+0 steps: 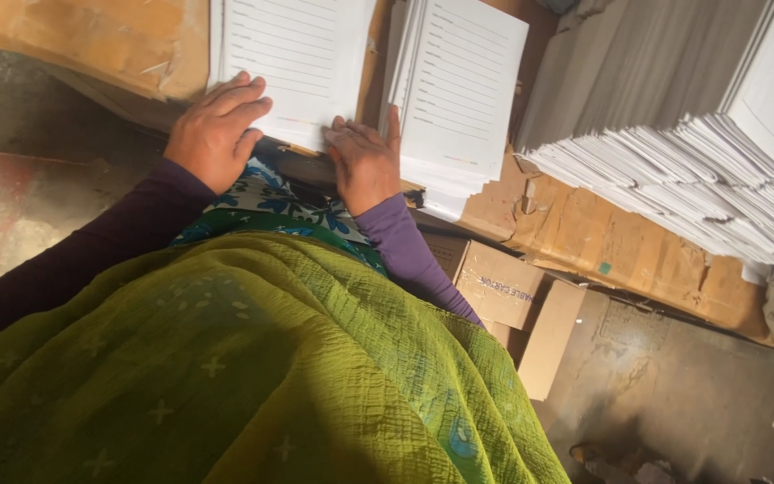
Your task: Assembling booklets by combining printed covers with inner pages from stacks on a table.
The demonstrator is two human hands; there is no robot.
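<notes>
Plainly, both hands lay flat on printed paper at the near edge of a cardboard-covered work surface (575, 229). The left hand (215, 133) rested palm down, fingers spread and unclenched, on the lower corner of a lined white sheet stack (293, 54); it pressed rather than gripped. The right hand (365, 163) lay just beside it, fingers loose, its thumb raised against the edge of a second stack of lined sheets (459, 99), grasping nothing that could be seen. These sheets looked thin, light and limp singly, and smooth enough to slide on one another, so a stack seemed best squared at its edges and lifted from below near the corner, while a single leaf would probably peel up at the corner by a fingertip. To the right, well apart from the hands, a far larger heap of white paper (692, 134) fanned out in slipping layers, likely heavy as a whole. Below the surface stood a brown carton (508, 291) with one flap open; its contents were hidden. Purple sleeves and a green shawl (253, 376) filled the foreground.
</notes>
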